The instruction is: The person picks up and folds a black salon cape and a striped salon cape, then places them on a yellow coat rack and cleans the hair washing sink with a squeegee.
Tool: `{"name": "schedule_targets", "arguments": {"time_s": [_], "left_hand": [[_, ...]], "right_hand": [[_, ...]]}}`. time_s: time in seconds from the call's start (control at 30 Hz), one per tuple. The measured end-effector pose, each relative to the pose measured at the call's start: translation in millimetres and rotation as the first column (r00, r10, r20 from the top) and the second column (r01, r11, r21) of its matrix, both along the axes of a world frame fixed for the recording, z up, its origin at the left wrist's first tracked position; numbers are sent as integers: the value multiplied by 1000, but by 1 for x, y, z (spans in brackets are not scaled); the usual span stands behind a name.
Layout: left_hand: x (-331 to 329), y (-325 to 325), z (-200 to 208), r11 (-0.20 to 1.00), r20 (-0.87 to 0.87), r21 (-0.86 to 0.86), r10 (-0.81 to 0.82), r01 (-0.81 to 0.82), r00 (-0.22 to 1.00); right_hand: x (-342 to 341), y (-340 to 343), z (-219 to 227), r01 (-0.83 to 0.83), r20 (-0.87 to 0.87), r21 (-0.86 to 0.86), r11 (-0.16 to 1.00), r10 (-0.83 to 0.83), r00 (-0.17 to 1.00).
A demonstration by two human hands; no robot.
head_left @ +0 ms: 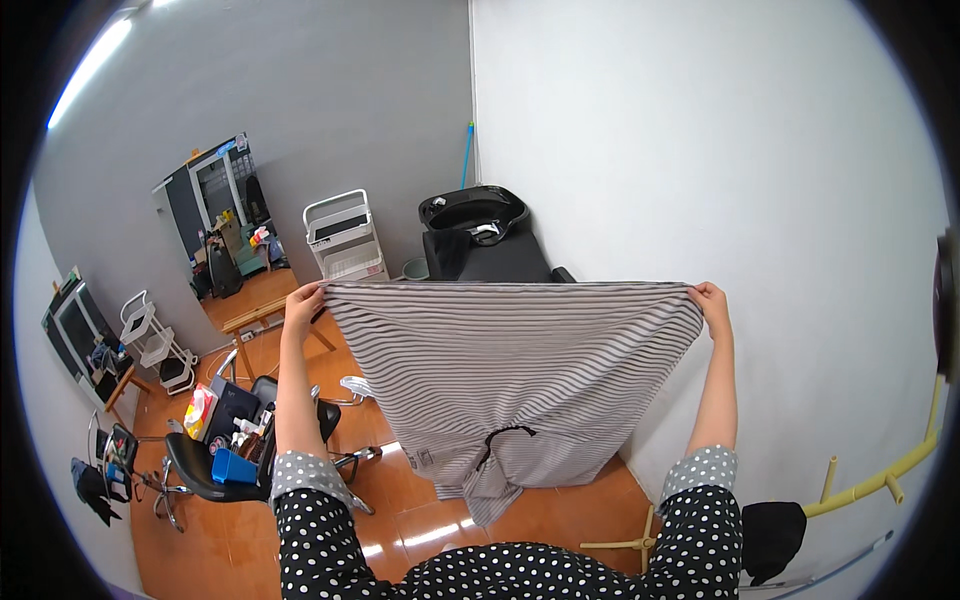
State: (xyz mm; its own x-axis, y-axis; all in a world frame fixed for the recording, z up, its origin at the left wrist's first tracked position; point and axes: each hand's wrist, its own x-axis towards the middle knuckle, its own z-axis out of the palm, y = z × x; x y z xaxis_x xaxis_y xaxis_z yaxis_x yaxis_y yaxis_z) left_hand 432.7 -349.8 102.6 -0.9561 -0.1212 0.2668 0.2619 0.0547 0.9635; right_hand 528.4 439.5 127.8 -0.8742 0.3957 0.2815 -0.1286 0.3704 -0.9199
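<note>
A grey and white striped shirt [510, 350] hangs stretched out in front of me, its straight upper edge pulled taut between my hands. My left hand [305, 303] pinches the upper left corner, fingers closed on the cloth. At the upper right corner my right hand [710, 303] grips the cloth the same way. Both arms reach forward at about equal height. Low on the shirt, a dark curved band like a neckline shows, with bunched folds beneath it. The cloth covers part of the orange tiled floor [560, 530] behind it.
A black hair-washing chair with a basin [490, 208] stands ahead by the wall. White trolleys, mirrors and a black chair [190, 468] loaded with a blue box [233, 467] and other items are at left. A yellow rack [860, 490] with black cloth [773, 540] stands at right.
</note>
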Motion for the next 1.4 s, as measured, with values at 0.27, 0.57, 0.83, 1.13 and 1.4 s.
{"name": "schedule_targets", "arguments": {"time_s": [0.27, 0.57, 0.83, 1.13, 1.4], "left_hand": [[-1, 7, -37, 992, 522, -20, -98, 126, 847], [15, 33, -258, 584, 240, 254, 734, -771, 635], [179, 294, -233, 802, 823, 289, 71, -523, 563], [204, 320, -177, 897, 463, 396, -10, -197, 886], [219, 320, -127, 894, 435, 439, -125, -89, 892]], "right_hand": [[-24, 4, -50, -125, 168, -417, 900, 211, 963], [-39, -212, -198, 332, 209, -614, 716, -258, 943], [61, -329, -280, 235, 304, -759, 607, 12, 953], [103, -373, -176, -58, 203, -691, 720, 271, 941], [111, -373, -151, -167, 14, -521, 837, 204, 979]]}}
